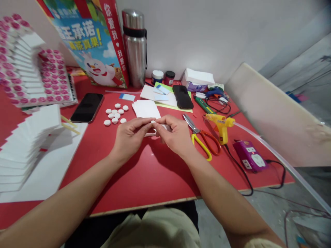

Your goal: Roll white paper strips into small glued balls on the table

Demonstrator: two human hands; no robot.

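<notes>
My left hand [131, 136] and my right hand [176, 132] meet over the middle of the red table, thumbs and forefingers pinched together. Between their fingertips is a small white paper roll [153, 122], mostly hidden by the fingers. A loose white paper strip [150, 134] shows just under the hands. Behind them lies a stack of white paper sheets [146, 109]. Several small white paper rolls [116, 115] are grouped on the table to the left of that stack.
Scissors [199, 132], a yellow glue gun [221, 124] and a purple power socket [250, 155] lie to the right. Phones [87, 107] [182, 96], a steel flask [135, 51] and a printed bag [90, 44] stand behind. Folded white paper steps [31, 137] occupy the left.
</notes>
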